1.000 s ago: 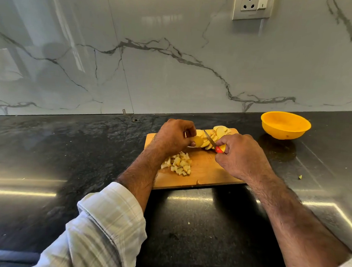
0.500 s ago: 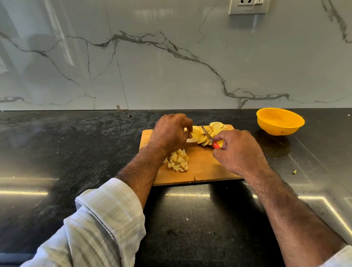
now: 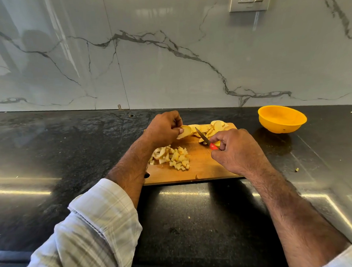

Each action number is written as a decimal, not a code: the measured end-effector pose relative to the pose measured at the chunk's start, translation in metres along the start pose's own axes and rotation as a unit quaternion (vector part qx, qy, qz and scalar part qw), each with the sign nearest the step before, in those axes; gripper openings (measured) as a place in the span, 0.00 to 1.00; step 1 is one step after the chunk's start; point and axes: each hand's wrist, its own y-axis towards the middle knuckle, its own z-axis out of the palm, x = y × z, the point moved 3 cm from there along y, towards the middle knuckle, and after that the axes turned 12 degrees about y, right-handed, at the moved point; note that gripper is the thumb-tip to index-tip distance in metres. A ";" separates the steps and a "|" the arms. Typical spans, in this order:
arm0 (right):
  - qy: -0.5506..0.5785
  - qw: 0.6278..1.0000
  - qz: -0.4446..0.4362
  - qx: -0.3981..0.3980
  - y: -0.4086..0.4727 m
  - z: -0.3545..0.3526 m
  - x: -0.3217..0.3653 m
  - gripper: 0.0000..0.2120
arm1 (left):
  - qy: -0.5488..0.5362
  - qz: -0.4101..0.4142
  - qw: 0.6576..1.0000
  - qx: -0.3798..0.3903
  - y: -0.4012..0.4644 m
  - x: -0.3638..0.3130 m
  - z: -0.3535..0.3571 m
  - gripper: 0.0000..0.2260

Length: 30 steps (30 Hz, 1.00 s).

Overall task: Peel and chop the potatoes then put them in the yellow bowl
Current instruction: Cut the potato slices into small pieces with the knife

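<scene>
The left hand has its fingers curled round a pale yellow potato slice, the grip pinching it just above the far left part of the rectangular wooden chopping board. The right hand has its grip closed on the red handle of a small knife, whose dark blade points up and to the left, toward the held slice, its tip close to that slice but apart from it. Behind the blade, on the far right part of the board, lies a loose heap of flat round potato slices. On the near left part of the board, partly under the left wrist, sits a pile of small pale diced potato cubes. The board lies flat on the black speckled stone tabletop. The round yellow plastic bowl stands upright on the tabletop to the right of the board and farther back, well apart from both hands, close to the white marble-patterned wall. A checked pale shirt sleeve covers the left forearm at the near edge.
</scene>
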 end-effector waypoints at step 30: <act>0.037 0.996 0.019 0.082 -0.001 0.012 0.009 0.16 | 0.034 0.001 0.999 0.034 -0.004 -0.005 -0.001 0.07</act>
